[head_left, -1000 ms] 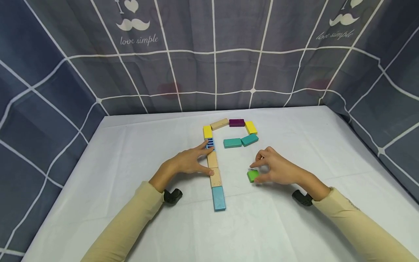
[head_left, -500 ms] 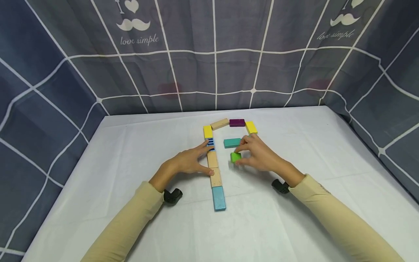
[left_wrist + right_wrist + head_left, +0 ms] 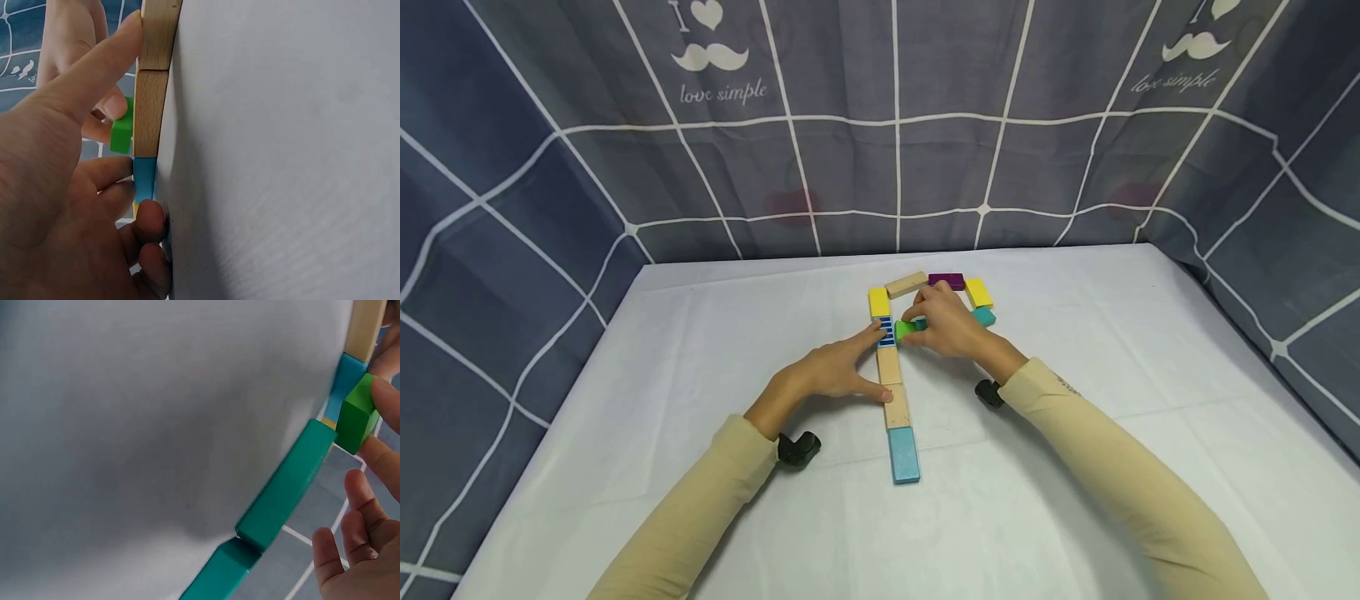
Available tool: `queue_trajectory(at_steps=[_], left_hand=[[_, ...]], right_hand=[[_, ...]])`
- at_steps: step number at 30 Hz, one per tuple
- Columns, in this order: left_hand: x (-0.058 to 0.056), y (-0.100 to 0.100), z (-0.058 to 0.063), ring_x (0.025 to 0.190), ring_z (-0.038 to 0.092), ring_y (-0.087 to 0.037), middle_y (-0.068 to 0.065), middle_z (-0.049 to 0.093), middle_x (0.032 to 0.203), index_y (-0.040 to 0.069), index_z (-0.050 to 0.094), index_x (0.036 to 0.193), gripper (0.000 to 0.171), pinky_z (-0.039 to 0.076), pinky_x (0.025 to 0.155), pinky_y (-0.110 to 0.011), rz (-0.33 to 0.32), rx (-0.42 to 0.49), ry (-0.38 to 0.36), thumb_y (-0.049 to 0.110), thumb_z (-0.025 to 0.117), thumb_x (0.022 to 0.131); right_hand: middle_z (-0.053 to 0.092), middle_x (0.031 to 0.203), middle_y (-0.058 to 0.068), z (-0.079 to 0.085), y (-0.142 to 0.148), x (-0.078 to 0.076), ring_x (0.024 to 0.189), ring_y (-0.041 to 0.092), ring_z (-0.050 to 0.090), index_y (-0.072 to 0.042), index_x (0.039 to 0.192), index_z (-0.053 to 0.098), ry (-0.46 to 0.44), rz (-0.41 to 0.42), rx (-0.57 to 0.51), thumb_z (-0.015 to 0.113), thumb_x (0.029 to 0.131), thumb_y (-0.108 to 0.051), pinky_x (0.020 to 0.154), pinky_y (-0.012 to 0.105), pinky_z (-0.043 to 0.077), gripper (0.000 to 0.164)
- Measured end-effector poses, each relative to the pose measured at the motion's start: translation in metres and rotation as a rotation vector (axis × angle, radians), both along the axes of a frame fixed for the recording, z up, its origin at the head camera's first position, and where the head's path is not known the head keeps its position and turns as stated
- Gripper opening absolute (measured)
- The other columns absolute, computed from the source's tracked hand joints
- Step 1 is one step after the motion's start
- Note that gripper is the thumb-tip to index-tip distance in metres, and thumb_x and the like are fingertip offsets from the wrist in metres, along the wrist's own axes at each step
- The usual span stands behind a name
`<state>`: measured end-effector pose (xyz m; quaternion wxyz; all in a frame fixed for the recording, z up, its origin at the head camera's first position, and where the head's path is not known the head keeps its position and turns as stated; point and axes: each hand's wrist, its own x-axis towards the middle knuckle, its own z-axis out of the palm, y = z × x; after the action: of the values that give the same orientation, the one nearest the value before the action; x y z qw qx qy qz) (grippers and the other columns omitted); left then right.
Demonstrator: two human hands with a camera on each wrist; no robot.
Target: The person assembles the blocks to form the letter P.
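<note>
My right hand (image 3: 953, 327) pinches a small green block (image 3: 356, 415) between thumb and finger. It holds the block at the inner side of the blue striped block (image 3: 890, 338), by the left end of a teal block (image 3: 287, 481). My left hand (image 3: 826, 368) lies along the outside of the block column, fingers spread. Its fingertips touch the blue striped block, and its thumb reaches the lower wooden block (image 3: 897, 408). Another wooden block (image 3: 888, 365) sits between them. In the head view the right hand hides part of the teal block.
A light blue block (image 3: 904, 456) ends the column at the near side. A yellow block (image 3: 878, 302), a slanted wooden block (image 3: 904, 285), a purple block (image 3: 953, 280) and another yellow block (image 3: 978, 292) curve round to a second teal block (image 3: 985, 317). White cloth (image 3: 1075, 400) covers the table.
My right hand has taken up the green block from the cloth at the right and carried it left and away from me to the column. The left hand has stayed in place.
</note>
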<state>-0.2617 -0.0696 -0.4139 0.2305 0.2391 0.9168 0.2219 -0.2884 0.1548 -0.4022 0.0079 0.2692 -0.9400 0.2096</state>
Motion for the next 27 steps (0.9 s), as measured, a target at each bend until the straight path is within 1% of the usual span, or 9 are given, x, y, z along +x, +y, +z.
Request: queue_trajectory(at_steps=[5,12,17,22,27], left_hand=[[0.0016,0.0019,0.0012,0.147,0.021,-0.024,0.007,0.008,0.164,0.025,0.015,0.160,0.113,0.027,0.112,-0.054,-0.004,0.006,-0.002,0.065,0.076,0.074],[0.0029,0.0019,0.0022,0.147,0.022,-0.026,0.005,0.007,0.165,0.021,0.017,0.160,0.112,0.028,0.112,-0.053,-0.020,0.024,0.007,0.063,0.077,0.074],[0.0033,0.0025,0.0022,0.147,0.021,-0.027,0.003,0.007,0.165,0.020,0.017,0.160,0.112,0.027,0.112,-0.053,-0.024,0.029,0.010,0.063,0.077,0.075],[0.0040,0.0034,0.0018,0.147,0.021,-0.026,0.004,0.008,0.165,0.021,0.018,0.160,0.112,0.026,0.113,-0.054,-0.019,0.011,0.021,0.063,0.077,0.075],[0.0048,0.0032,0.0008,0.147,0.021,-0.026,0.004,0.008,0.165,0.021,0.018,0.160,0.112,0.027,0.112,-0.054,-0.013,-0.003,0.027,0.065,0.076,0.074]], right_hand=[[0.062,0.107,0.011,-0.0016,-0.0001,-0.0049,0.102,0.027,0.042,-0.006,0.107,0.078,0.000,-0.005,0.017,0.083,0.082,-0.028,0.084,0.038,0.037,0.033],[0.062,0.107,0.010,-0.0027,0.0022,-0.0074,0.102,0.029,0.043,-0.006,0.106,0.078,0.013,-0.008,0.047,0.082,0.082,-0.025,0.085,0.039,0.037,0.031],[0.061,0.105,0.010,-0.0059,0.0021,-0.0088,0.101,0.029,0.043,-0.007,0.107,0.078,0.016,-0.003,0.070,0.082,0.082,-0.027,0.085,0.039,0.037,0.032],[0.061,0.103,0.010,-0.0075,0.0020,-0.0092,0.098,0.028,0.044,-0.007,0.109,0.077,0.031,0.003,0.094,0.082,0.082,-0.029,0.082,0.037,0.037,0.034],[0.060,0.103,0.010,-0.0076,0.0011,-0.0084,0.096,0.027,0.042,-0.008,0.113,0.076,0.017,0.007,0.113,0.081,0.083,-0.031,0.079,0.036,0.036,0.039]])
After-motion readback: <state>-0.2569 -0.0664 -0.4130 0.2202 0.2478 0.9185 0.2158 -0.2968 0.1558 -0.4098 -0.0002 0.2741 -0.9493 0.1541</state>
